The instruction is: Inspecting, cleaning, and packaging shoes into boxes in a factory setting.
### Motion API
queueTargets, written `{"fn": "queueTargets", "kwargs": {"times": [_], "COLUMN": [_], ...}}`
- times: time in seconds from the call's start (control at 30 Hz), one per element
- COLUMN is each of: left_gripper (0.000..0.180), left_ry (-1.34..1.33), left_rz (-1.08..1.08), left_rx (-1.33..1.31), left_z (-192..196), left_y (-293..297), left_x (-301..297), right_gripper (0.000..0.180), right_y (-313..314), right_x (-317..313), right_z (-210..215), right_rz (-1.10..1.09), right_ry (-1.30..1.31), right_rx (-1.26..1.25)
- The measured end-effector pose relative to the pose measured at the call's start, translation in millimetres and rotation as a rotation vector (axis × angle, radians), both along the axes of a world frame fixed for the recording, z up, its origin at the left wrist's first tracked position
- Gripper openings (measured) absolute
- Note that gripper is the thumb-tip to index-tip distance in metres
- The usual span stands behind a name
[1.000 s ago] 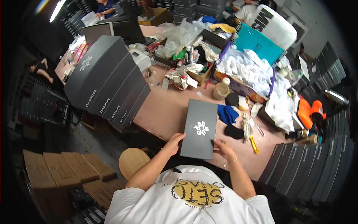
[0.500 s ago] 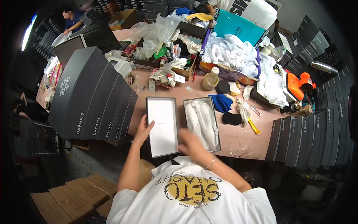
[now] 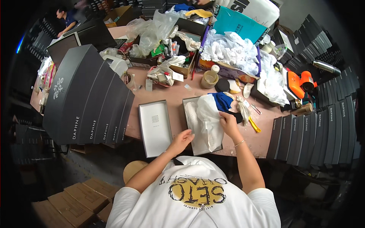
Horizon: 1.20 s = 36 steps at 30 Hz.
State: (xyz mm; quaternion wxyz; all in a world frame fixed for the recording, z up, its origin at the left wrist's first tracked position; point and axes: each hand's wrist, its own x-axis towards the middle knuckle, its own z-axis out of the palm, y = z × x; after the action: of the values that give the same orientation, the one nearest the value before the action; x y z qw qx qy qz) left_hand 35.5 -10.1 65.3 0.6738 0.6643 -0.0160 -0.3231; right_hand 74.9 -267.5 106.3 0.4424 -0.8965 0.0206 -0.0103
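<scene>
A dark shoebox (image 3: 192,146) sits at the table's near edge with white tissue paper (image 3: 209,119) in and over it. What the paper wraps is mostly hidden; a pale wrapped bundle (image 3: 192,110) shows along the left of the box. My right hand (image 3: 229,123) pinches the paper's right edge and holds it lifted over the box's right side. My left hand (image 3: 181,141) reaches to the box's left wall, fingers stretched out and holding nothing. Left of the box lies its lid (image 3: 156,133), white inside facing up.
Stacked dark shoeboxes stand left (image 3: 89,102) and right (image 3: 323,133). Behind are a carton of crumpled white paper (image 3: 234,51), a jar (image 3: 209,78), a blue cloth (image 3: 222,102) and a yellow-handled tool (image 3: 254,124). A co-worker (image 3: 66,21) is at the far left.
My left hand has left the lid and moved right to the box. My right hand has crossed to the box's right side and lifted the tissue paper. The lid now lies flatter.
</scene>
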Motion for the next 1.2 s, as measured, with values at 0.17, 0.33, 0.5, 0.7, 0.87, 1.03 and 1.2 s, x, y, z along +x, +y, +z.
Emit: {"fn": "queueTargets", "kwargs": {"times": [0.17,0.33,0.5,0.7,0.87,1.03,1.2], "left_gripper": [0.074,0.032,0.037,0.043,0.044,0.045,0.050], "left_ry": [1.026,-0.056,0.138,0.227,-0.201,0.079,0.094], "left_rz": [0.049,0.004,0.246,0.336,0.022,-0.089,-0.156], "left_rx": [-0.722,-0.416,-0.484,-0.599,-0.059,-0.019,0.095], "left_z": [35,-5,1,-21,24,22,25], "left_y": [-40,-47,-31,33,53,54,59], "left_x": [-9,-29,-24,21,3,-22,-17], "right_gripper": [0.025,0.028,0.027,0.025,0.021,0.045,0.029], "right_y": [84,109,117,58,43,55,43], "right_x": [-52,-76,-76,-65,-16,-38,-64], "right_z": [18,82,102,122,182,149,117], "right_rz": [-0.107,0.219,0.485,0.541,0.516,0.579,0.649], "right_ry": [-0.286,-0.323,-0.313,-0.140,-0.193,-0.302,-0.349], "right_rx": [0.200,0.406,0.388,0.223,0.009,-0.146,-0.439]}}
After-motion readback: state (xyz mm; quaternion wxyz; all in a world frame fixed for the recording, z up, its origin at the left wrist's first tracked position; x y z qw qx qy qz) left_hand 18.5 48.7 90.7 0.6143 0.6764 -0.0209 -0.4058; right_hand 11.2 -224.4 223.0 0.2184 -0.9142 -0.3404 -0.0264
